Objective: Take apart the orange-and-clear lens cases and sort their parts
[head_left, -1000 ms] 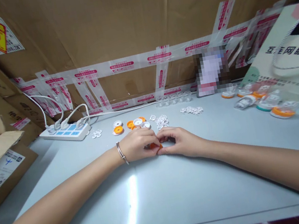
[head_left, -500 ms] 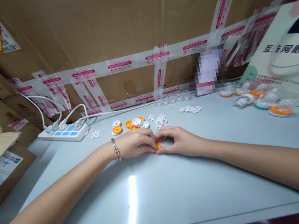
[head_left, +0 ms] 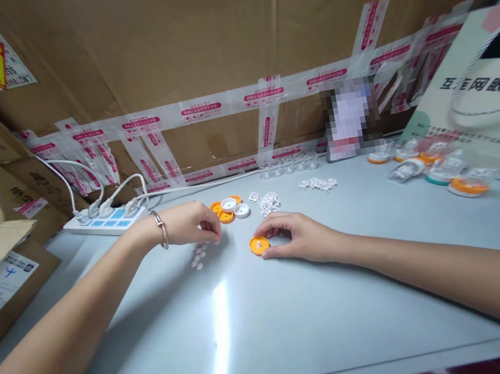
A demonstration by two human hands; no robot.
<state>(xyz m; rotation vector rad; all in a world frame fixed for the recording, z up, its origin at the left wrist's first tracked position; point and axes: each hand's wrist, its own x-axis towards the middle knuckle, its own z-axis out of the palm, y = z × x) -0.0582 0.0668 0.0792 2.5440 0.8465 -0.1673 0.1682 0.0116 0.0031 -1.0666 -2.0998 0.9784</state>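
An orange round disc with a raised rim point(head_left: 255, 248) lies on the table, pinched at its right side by the thumb and fingers of my right hand point(head_left: 295, 237). A small whitish piece sits at the disc's centre. To the left, my left hand point(head_left: 196, 223) is raised over the table with its fingers curled inward; anything inside them is hidden. Just below it lie several small white pieces point(head_left: 198, 257). Behind my hands is a cluster of orange discs point(head_left: 225, 217) and white discs point(head_left: 241, 211). Beside them is a pile of small white ring-like parts point(head_left: 269, 202).
More small white parts point(head_left: 318, 184) lie farther back, near a row of clear cups point(head_left: 289, 166). A white power strip point(head_left: 101, 223) stands back left. At right are domed clear-topped pieces point(head_left: 469, 184), a paper bag point(head_left: 472, 103) and a phone-like object point(head_left: 349, 121). Cardboard point(head_left: 184, 31) walls the back.
My left hand has let go of the orange disc and moved left, uncovering the disc's centre and the small white pieces. My right hand stays in place on the disc.
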